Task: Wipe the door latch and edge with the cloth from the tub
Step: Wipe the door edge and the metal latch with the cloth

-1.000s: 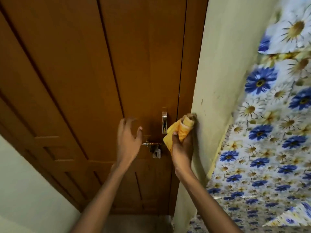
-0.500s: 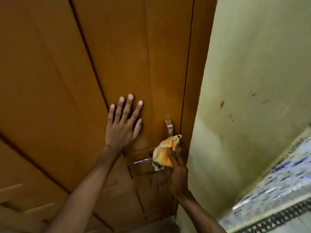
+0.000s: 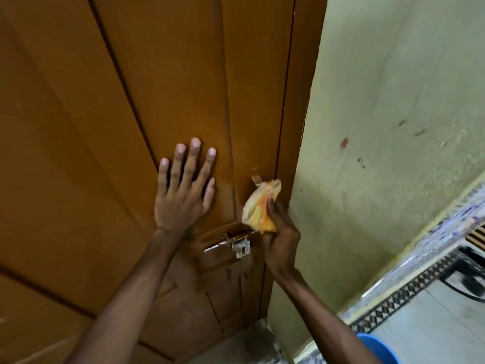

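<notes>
Brown wood fills most of what I see: the panelled door (image 3: 110,153) stands shut or nearly so against its frame. Flat on it, the person's left hand (image 3: 181,195) rests with fingers spread wide and the palm pressed to the panel, bracing the leaf. Just right of and below that wrist sits the sliding bolt latch (image 3: 231,244), its metal rod lying level with a small plate hanging off it, bare and not covered by any cloth at this moment. Above it a little metal bracket (image 3: 256,179) sticks out near the door's edge. The orange cloth (image 3: 258,206), bunched into a wad, is pressed at the door edge (image 3: 286,127) just under that bracket, and the right hand (image 3: 279,232) holds it from below, fingers curled round and closed on the wad. Farther right comes the pale green wall (image 3: 393,127), and down in the corner the blue rim of the tub (image 3: 378,348). My worry is the narrow seam between door and frame: if the left hand pushes harder or slips, the leaf could shift and nip the right fingertips. The bunched cloth may also snag on the bracket or bolt, and a wad this tight could skip over the latch's recesses.
</notes>
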Demonstrator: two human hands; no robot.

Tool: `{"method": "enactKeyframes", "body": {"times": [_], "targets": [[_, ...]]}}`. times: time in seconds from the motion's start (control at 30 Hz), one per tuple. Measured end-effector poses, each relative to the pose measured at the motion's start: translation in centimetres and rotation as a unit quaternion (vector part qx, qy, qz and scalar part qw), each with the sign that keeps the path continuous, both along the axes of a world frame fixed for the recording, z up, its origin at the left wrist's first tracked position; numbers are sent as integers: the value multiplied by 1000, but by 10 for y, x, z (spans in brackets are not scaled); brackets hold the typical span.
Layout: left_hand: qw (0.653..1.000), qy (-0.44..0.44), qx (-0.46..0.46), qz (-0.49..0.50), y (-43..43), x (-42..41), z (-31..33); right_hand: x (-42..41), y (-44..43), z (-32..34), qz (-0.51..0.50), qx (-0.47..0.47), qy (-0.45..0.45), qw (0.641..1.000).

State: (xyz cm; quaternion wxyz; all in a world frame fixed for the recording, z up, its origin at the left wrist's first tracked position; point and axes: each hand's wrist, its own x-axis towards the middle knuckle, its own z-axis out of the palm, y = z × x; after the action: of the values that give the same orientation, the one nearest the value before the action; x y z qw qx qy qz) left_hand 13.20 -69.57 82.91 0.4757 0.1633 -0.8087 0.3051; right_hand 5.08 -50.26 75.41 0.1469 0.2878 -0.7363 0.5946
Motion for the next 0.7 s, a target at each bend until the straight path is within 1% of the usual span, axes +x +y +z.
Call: {"method": "enactKeyframes", "body": {"times": [0.07, 0.13, 0.2, 0.27, 0.3, 0.33, 0.4, 0.43, 0.53, 0.63, 0.7], "targets": [[1000, 4, -4, 0, 0, 0, 1, -8, -6, 16, -4, -12, 7, 1000], [1000, 6, -4, -5, 0, 0, 2, -6, -8, 5, -2, -11, 8, 1000], [1000, 8, -6, -3, 0, -1, 1, 2, -3, -18, 3, -1, -21, 1000], [1000, 7, -7, -1, 0, -1, 0, 1, 5, -21, -6, 2, -59, 998], [1000, 7, -8, -2, 0, -1, 0, -3, 6, -10, -15, -11, -91, 996], [1000, 7, -8, -1, 0, -1, 0, -10, 3, 6, -15, -35, -143, 989], [1000, 9, -7, -2, 0, -1, 0, -25, -2, 46, 40, -102, -283, 953], [1000, 9, -7, -3, -1, -1, 0, -33, -3, 63, 73, -116, -320, 937], [1000, 11, -11, -2, -1, -1, -1, -47, 3, 81, 144, -74, -341, 926], [1000, 13, -13, -1, -1, -1, -2, -49, 13, 71, 159, 33, -332, 929], [1000, 14, -16, -4, 0, -1, -1, -52, 16, 72, 165, 118, -329, 922]]}}
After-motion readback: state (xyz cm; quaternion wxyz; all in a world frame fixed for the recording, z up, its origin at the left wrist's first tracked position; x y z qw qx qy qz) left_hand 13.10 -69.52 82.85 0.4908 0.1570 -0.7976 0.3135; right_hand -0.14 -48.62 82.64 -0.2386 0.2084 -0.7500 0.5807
